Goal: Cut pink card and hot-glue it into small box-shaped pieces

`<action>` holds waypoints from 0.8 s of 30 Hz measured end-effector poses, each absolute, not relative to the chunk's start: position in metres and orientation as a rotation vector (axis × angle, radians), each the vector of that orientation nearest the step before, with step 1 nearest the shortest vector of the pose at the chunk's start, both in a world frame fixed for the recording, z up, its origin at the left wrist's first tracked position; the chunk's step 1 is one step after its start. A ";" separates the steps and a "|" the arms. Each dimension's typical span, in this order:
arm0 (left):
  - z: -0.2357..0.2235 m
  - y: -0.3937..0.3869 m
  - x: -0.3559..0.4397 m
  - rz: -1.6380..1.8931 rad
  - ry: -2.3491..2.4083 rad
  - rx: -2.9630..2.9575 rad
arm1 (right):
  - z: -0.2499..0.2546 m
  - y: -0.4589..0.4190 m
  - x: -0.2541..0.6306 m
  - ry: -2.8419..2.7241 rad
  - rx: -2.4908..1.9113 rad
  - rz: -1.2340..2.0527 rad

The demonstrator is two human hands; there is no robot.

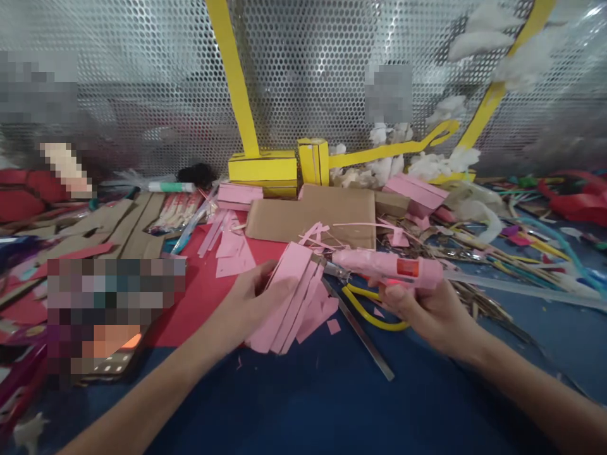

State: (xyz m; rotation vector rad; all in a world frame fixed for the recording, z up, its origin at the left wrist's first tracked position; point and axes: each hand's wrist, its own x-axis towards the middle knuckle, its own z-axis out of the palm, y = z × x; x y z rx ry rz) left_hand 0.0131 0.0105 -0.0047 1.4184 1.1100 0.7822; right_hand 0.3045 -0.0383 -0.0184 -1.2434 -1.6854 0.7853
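My left hand point(253, 297) is closed around a pink paper-covered box point(290, 284), which is tilted, with dark lines along its edges. In my right hand point(420, 309) is a pink hot glue gun point(384, 265), its nozzle pointing left, close to the upper right end of the box. A small orange-red light shows on the gun. Below the gun lie yellow-handled scissors point(367, 313) and a metal strip point(365, 338). Pink paper scraps point(317, 313) lie partly behind the box.
Behind my hands stand a brown cardboard piece point(332, 218) and yellow boxes point(263, 169) before a perforated metal panel point(327, 76). Pink boxes point(417, 193) sit further back. Red paper point(190, 297) lies left. A clear glue stick point(526, 287) extends right behind the gun.
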 end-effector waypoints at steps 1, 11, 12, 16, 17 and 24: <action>-0.005 0.010 0.013 0.775 1.102 1.422 | -0.016 -0.038 0.304 -1.726 -1.253 0.739; -0.008 0.009 0.013 0.765 1.110 1.507 | -0.008 -0.035 0.302 -1.963 -1.281 0.482; -0.007 0.009 0.014 0.764 1.115 1.516 | -0.008 -0.035 0.302 -1.965 -1.278 0.462; -0.005 0.008 0.015 0.759 1.122 1.527 | -0.010 -0.036 0.304 -1.981 -1.296 0.416; -0.005 0.008 0.015 0.753 1.124 1.528 | -0.010 -0.036 0.304 -1.993 -1.303 0.418; -0.008 0.011 0.012 0.745 1.100 1.525 | -0.008 -0.036 0.302 -1.993 -1.300 0.397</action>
